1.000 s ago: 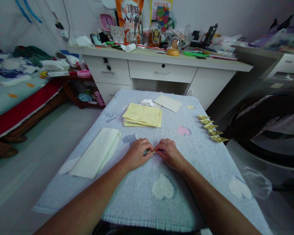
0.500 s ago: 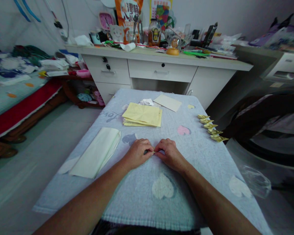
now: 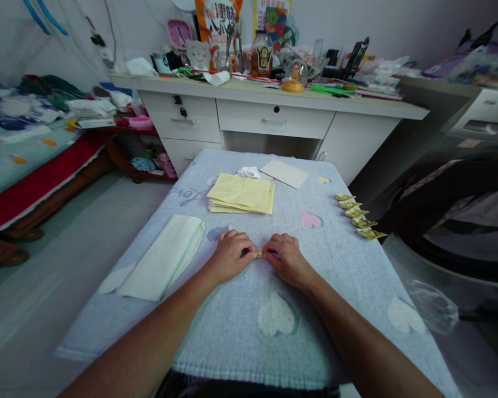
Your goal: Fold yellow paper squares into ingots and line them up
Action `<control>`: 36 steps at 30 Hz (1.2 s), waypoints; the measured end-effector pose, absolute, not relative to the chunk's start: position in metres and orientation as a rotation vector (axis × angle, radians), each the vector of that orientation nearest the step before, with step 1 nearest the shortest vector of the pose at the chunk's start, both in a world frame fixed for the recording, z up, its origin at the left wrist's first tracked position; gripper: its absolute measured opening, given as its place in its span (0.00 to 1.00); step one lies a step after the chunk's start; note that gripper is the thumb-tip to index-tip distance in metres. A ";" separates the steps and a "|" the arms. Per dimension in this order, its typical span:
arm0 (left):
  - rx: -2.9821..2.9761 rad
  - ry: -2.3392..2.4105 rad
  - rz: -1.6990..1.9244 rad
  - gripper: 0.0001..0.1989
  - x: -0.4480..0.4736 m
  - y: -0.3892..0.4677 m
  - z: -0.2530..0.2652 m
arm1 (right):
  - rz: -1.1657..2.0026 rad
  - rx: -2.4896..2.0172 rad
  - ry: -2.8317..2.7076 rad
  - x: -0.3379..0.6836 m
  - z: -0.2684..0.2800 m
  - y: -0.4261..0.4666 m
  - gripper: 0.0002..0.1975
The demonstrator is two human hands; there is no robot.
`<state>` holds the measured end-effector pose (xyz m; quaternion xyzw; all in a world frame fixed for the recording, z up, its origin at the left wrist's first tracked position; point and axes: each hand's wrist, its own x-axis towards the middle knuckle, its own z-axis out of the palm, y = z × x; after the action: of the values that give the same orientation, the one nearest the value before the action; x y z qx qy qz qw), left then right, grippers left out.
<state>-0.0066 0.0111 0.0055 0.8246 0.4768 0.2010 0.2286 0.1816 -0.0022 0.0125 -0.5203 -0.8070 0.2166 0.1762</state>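
Left hand has eased leftward, baring more of the small yellow paper

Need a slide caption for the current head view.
Left hand and right hand pinch a small yellowish piece between them; five folded yellow shapes line up at right on blue cloth.

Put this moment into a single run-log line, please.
left hand: pinches yellow piece | right hand: pinches its other end | beyond hands: yellow stack | right side: folded pieces
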 end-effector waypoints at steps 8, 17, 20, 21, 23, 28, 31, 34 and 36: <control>2.332 1.357 0.532 0.08 -0.003 0.009 0.002 | 0.507 -1.619 -2.250 0.176 0.008 -0.004 0.05; 2.333 1.508 0.537 0.06 -0.001 0.007 0.001 | 0.450 -1.731 -2.183 0.172 0.005 -0.005 0.05; 2.320 1.482 0.526 0.07 -0.002 0.009 0.002 | 0.462 -1.729 -2.187 0.172 0.005 -0.005 0.04; 2.309 1.470 0.519 0.07 -0.003 0.009 0.003 | 0.473 -1.722 -2.185 0.172 0.004 -0.005 0.04; 2.281 1.456 0.500 0.09 -0.004 0.009 0.004 | 0.501 -1.690 -2.176 0.173 0.004 -0.004 0.04; 2.221 1.410 0.533 0.09 -0.004 0.010 0.006 | 0.581 -1.564 -2.163 0.178 0.006 -0.005 0.03; 2.175 1.342 0.612 0.06 -0.002 0.009 0.005 | 0.596 -1.470 -2.151 0.181 0.006 -0.005 0.02; 2.130 1.304 0.663 0.04 -0.001 0.009 0.006 | 0.627 -1.372 -2.129 0.182 0.005 -0.005 0.02; 2.102 1.299 0.697 0.04 -0.001 0.010 0.007 | 0.657 -1.332 -2.107 0.182 0.005 -0.005 0.02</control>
<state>-0.0010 0.0097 0.0073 0.7852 0.4851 0.2602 0.2834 0.1820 -0.0046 0.0047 -0.4963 -0.7852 0.2446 0.2781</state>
